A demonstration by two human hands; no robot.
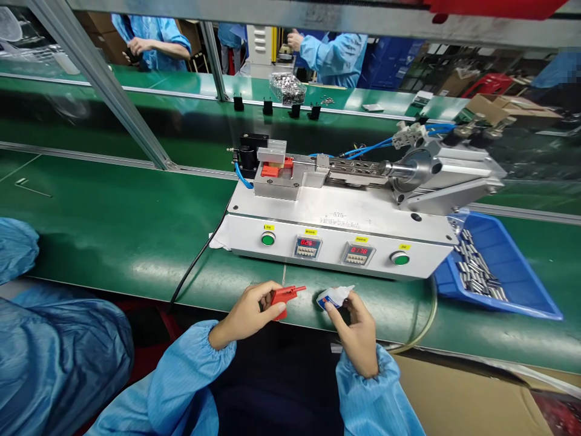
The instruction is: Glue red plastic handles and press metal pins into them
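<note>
Between the thumb and fingers of my left hand (247,313) is a red plastic part (284,298), its thin prong pointing right. My right hand (356,330) pinches a small, crumpled white thing with a blue-and-red patch (334,297); its exact kind I cannot make out. A small gap separates the two held things, above the green bench's front edge. Just beyond stands a silver bench machine (338,227) with two green buttons and two red displays. Another red part (276,168) sits in the fixture at its upper left.
Right of the machine, a blue bin (512,284) holds many metal pins. A black cable (200,263) runs off the bench at left. A co-worker's blue sleeve (68,345) is close on my left. A hex key (34,188) lies at far left, and a cardboard box (467,393) at lower right.
</note>
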